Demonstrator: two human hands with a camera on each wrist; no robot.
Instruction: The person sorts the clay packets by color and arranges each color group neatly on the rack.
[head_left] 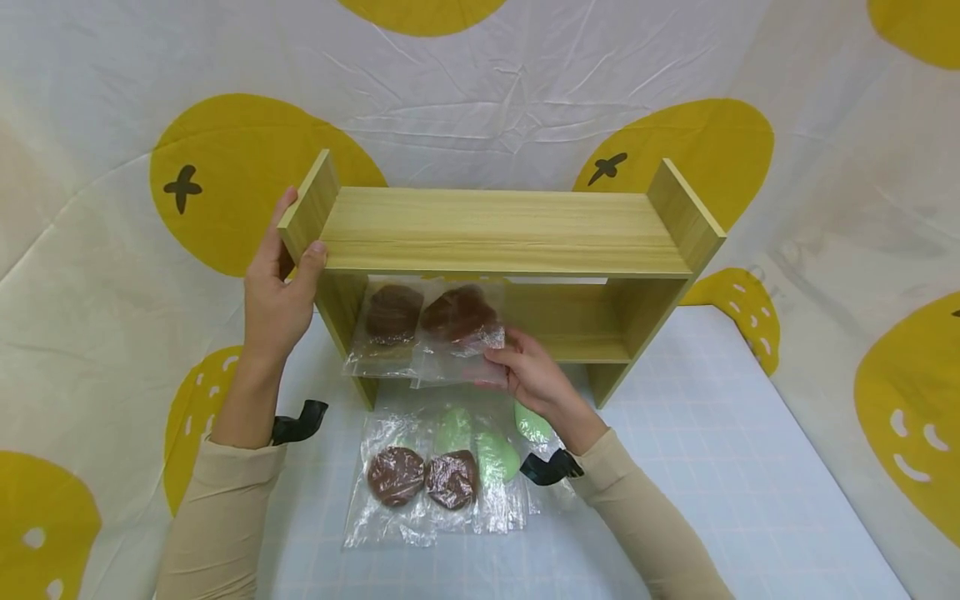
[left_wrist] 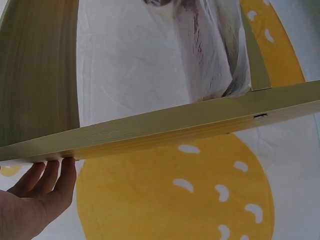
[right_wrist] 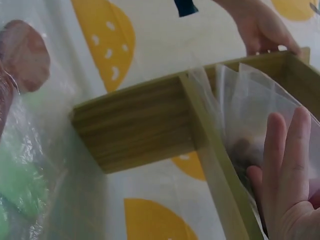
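A small wooden shelf [head_left: 495, 229] stands on the table. My left hand [head_left: 279, 292] grips its upper left side panel, thumb on the front edge; in the left wrist view the fingers [left_wrist: 64, 182] press the panel's outer face. My right hand [head_left: 536, 375] pinches the lower right corner of a clear plastic bag [head_left: 459, 321] with a flat brown lump inside, at the middle compartment. Beside it on the left is another clear bag [head_left: 393, 317] with a brown round lump. In the right wrist view, two fingers of the right hand [right_wrist: 287, 170] lie straight along the bag.
In front of the shelf, bags with brown discs [head_left: 396, 477] and bags with green pieces [head_left: 497, 457] overlap on the pale checked table [head_left: 720, 467]. A white cloth with yellow shapes [head_left: 517, 108] hangs behind the shelf. Side panels [head_left: 686, 208] rise above the top board.
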